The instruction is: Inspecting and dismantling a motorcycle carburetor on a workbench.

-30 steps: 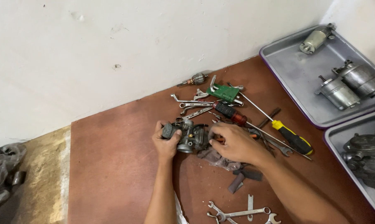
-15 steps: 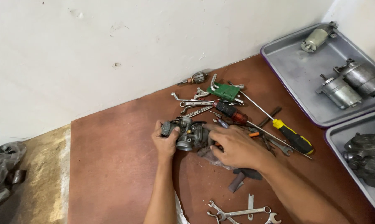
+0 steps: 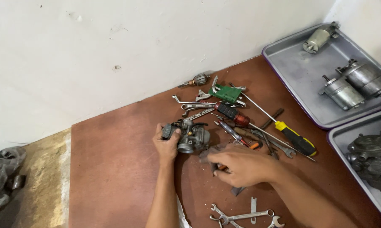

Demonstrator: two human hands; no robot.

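While the left hand grips the carburetor, the right hand hides something.

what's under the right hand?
Under the right hand, a grey rag-like piece sticks out at its fingers, a dark tool tip shows below the palm, and an orange bit beside it. What lies beneath the palm is covered.

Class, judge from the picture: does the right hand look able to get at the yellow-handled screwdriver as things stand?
Probably yes. The right hand lies just left of the yellow-handled screwdriver, which rests uncovered on top of the tool pile, though that hand already touches a small tool.
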